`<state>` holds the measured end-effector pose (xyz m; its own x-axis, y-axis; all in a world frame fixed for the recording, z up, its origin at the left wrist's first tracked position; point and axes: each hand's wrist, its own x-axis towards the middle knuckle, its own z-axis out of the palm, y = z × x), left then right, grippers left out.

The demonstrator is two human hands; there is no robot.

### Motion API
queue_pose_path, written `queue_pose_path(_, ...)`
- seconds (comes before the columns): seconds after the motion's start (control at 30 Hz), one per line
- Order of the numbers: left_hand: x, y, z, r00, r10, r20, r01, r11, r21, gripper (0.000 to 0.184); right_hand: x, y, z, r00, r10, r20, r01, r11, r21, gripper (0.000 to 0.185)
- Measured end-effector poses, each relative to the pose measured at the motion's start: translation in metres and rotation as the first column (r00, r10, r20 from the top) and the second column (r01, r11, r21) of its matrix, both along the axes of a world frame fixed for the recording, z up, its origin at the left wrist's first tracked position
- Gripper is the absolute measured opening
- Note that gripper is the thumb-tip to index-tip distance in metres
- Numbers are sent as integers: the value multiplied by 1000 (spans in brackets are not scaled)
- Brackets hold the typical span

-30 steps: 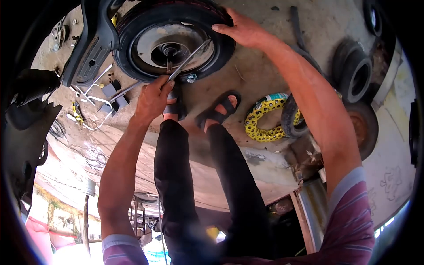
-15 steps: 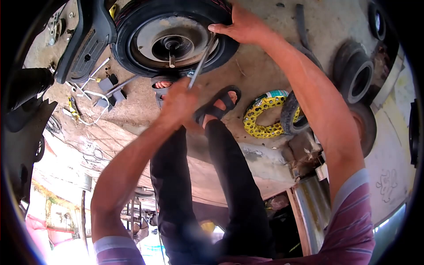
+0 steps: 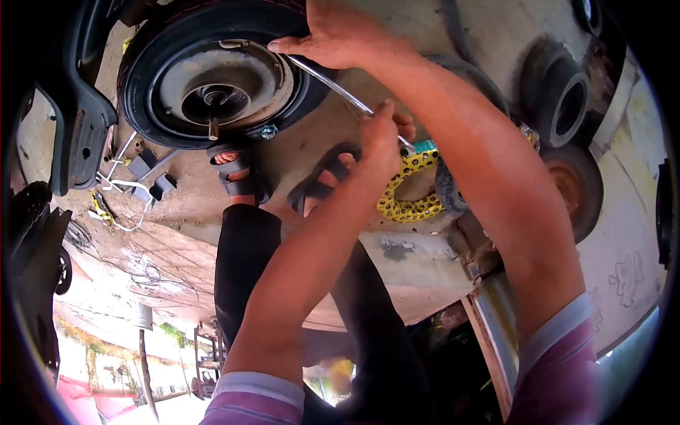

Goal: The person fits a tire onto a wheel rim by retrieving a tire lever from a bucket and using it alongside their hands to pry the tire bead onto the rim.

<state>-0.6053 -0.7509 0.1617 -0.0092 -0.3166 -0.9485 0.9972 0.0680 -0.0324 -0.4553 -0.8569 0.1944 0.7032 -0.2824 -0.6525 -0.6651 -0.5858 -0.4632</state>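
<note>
A black tire (image 3: 145,99) sits around a grey metal wheel (image 3: 265,78) with an axle stub at its center. My left hand (image 3: 384,134) is closed around a long metal tire lever (image 3: 333,86), whose far tip meets the wheel's rim. Over the tire's right side lies my right hand (image 3: 333,35), its thumb pressed by the rim next to the lever's tip. The right hand's other fingers are mostly hidden behind the hand and the upper edge. A small teal-and-metal piece (image 3: 268,132) shows at the tire's lower edge.
Beside my right foot lies a yellow wrapped tire (image 3: 414,207). Used tires (image 3: 567,106) stand farther right. At left are black blocks (image 3: 144,164), a white cord (image 3: 134,225) and a black scooter part (image 3: 85,142). My sandaled feet (image 3: 234,166) are close below the wheel.
My left hand has swung right with the lever, which now slopes down to the right from the rim. My right hand stays at the tire's edge. The whole view has shifted.
</note>
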Motion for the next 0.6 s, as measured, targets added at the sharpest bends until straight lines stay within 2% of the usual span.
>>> queue_pose_path(0.07,-7,21,-21,995,-97,35,99,994,-49,25,-8,6,-15,998,-24,65,27,999,-43,89)
queue_pose_path(0.13,9,18,2,975,-219,26,220,975,-33,26,-15,16,-20,985,-68,161,87,990,-114,90)
queue_pose_path(0.17,21,8,7,963,-265,41,267,963,-39,27,-21,30,-13,937,-213,279,275,938,-209,90)
queue_pose_path(0.23,31,10,1,833,-496,244,527,846,-79,29,-24,29,-31,872,-360,332,363,930,56,91)
queue_pose_path(0.27,34,13,-2,767,-597,235,625,778,-61,31,-28,30,-38,833,-442,334,400,897,190,91)
queue_pose_path(0.33,57,12,11,597,-772,219,796,603,-47,34,-27,29,-39,824,-440,358,420,897,137,90)
queue_pose_path(0.37,46,24,-7,637,-715,288,764,636,-112,36,-28,34,-42,818,-450,357,441,890,113,90)
queue_pose_path(0.43,52,37,-14,556,-742,376,829,526,-188,38,-35,45,-53,781,-473,408,474,874,106,90)
queue_pose_path(0.47,60,40,-21,422,-806,414,906,377,-191,40,-37,47,-61,745,-475,469,481,869,116,90)
queue_pose_path(0.53,65,47,-31,295,-868,400,953,237,-188,40,-37,50,-67,683,-484,547,494,858,142,90)
queue_pose_path(0.6,60,54,-41,333,-893,304,939,286,-188,38,-38,49,-74,640,-485,596,496,853,162,91)
